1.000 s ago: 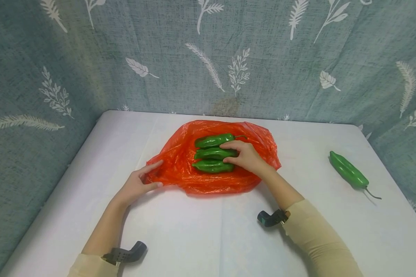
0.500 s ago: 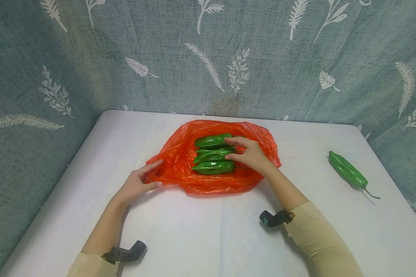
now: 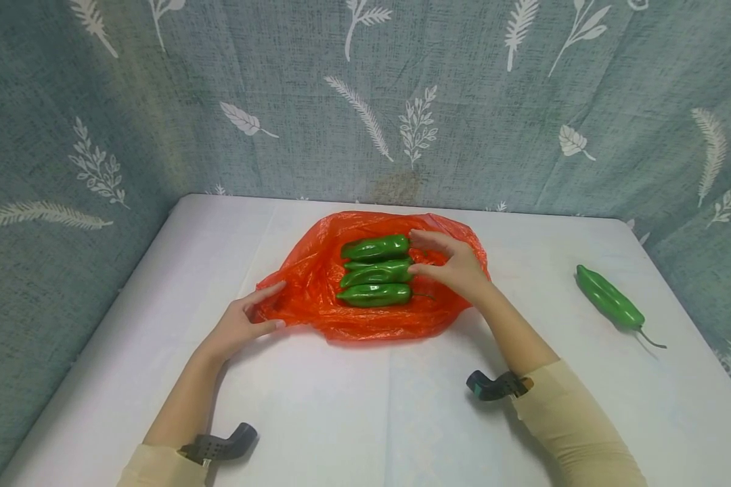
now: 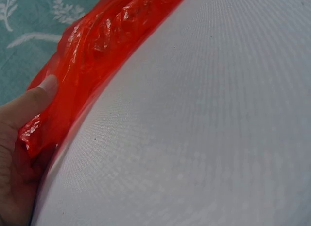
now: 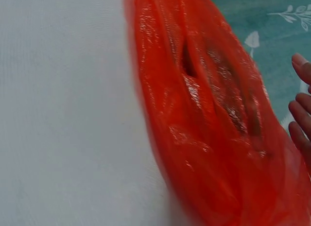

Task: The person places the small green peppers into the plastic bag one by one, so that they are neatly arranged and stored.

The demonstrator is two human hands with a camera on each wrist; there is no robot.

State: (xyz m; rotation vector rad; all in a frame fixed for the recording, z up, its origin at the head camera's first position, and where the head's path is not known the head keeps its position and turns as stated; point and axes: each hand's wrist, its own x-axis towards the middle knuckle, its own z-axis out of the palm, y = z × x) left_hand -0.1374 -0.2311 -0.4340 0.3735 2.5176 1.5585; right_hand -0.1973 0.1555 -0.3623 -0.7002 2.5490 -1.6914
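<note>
In the head view, a crumpled red plastic bag [image 3: 317,287] lies spread on the white table. Three green peppers rest on it side by side: a back one [image 3: 376,247], a middle one [image 3: 378,272] and a front one [image 3: 374,295]. My left hand [image 3: 234,328] touches the bag's left end with thumb and forefinger spread; the left wrist view shows the thumb [image 4: 41,95] against the red plastic. My right hand [image 3: 453,265] hovers over the bag's right part, just right of the peppers, fingers parted and holding nothing. It covers some pepper stems.
A further green pepper [image 3: 610,296] lies alone on the right side of the white table [image 3: 317,412], its stem toward the front. A grey-green patterned cloth [image 3: 268,88] hangs behind the table and along its sides.
My right hand has let go of the middle pepper and drawn back to the right. That pepper now lies between the other two. The left hand stays in place.
</note>
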